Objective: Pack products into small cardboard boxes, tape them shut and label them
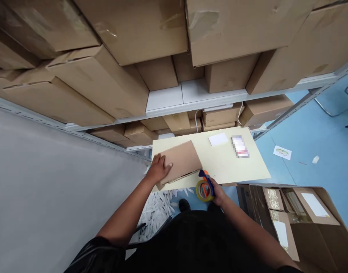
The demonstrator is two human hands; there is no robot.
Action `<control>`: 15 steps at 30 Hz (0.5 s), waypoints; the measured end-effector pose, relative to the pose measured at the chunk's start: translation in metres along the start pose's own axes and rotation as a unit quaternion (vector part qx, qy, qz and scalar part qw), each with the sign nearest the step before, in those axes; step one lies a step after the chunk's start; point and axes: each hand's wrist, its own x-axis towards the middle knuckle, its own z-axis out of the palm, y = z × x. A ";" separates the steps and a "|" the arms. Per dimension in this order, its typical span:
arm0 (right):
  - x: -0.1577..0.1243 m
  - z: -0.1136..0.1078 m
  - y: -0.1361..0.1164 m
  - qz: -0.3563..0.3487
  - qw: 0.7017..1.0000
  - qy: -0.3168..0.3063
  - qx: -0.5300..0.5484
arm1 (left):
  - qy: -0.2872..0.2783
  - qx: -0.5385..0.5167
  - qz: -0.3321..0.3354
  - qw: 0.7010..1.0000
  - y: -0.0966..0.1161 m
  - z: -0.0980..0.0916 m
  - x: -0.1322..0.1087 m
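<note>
A small flat cardboard box (181,160) lies on the near left part of a pale yellow table (242,168). My left hand (159,168) rests on the box's left end, fingers stretched flat over its top. My right hand (219,192) is at the table's near edge, closed around a tape dispenser (205,186) with an orange and blue handle and a yellowish roll of tape. The dispenser's head sits close to the box's near right corner.
On the table lie a white slip (218,139) and a small packet (240,146). Shelves (191,102) stacked with cardboard boxes rise behind. An open carton (307,223) stands at right. White paper strips (158,212) litter the blue floor.
</note>
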 end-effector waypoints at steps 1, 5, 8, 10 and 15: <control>0.005 0.004 -0.015 0.022 0.999 0.001 0.027 | -0.013 -0.016 0.016 1.000 -0.015 0.002 -0.014; 0.026 0.016 -0.081 0.075 0.995 0.001 0.066 | -0.064 -0.047 0.142 0.987 -0.033 0.018 -0.057; 0.038 0.020 -0.118 0.096 0.994 0.011 0.048 | -0.091 -0.018 0.175 0.980 -0.023 0.023 -0.058; 0.044 0.023 -0.134 0.117 0.993 0.016 0.027 | -0.091 0.015 0.185 0.978 -0.017 0.023 -0.048; 0.055 0.035 -0.149 0.116 0.993 0.013 0.014 | -0.051 0.068 0.186 0.979 -0.004 0.039 -0.024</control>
